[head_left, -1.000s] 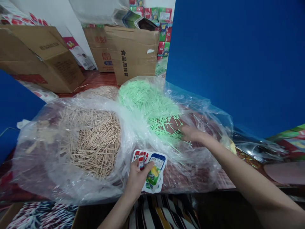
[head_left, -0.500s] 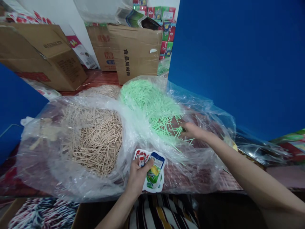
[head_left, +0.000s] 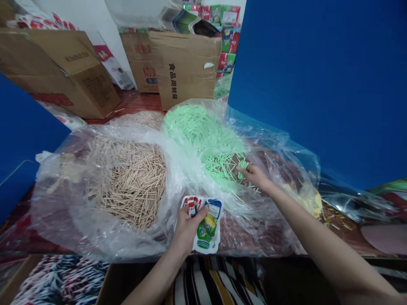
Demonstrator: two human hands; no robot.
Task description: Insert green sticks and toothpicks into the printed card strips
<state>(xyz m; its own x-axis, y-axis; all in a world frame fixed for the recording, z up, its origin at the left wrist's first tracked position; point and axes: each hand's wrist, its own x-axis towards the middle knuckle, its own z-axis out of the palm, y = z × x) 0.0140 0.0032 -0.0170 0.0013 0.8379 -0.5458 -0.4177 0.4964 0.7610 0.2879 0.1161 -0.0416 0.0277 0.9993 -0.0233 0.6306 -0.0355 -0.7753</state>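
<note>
My left hand (head_left: pixel 187 228) grips a few flat white-edged packets (head_left: pixel 208 228) near the table's front edge, its thumb pressed on top. One packet shows a green drink can with a lemon, and another shows red and white print. My right hand (head_left: pixel 254 174) is at the front of a heap of thin light-green sticks (head_left: pixel 219 163). Its thumb and fingers close around a small bunch of these sticks, partly hidden by the hand. The green sticks lie in and spill out of a clear plastic bag (head_left: pixel 181 178).
Left of the green heap, another clear bag holds many tan sticks (head_left: pixel 136 186). Cardboard boxes (head_left: pixel 190 67) stand at the back, with blue panels (head_left: pixel 318 84) on both sides. Below the table at left, a box holds striped wrapped pieces (head_left: pixel 63 279). Yellow bits (head_left: pixel 318 203) lie at right.
My right hand has drawn slightly toward me and turned, and a bunch of green sticks now shows between its fingers. The packets in my left hand have shifted closer together. The view has moved slightly.
</note>
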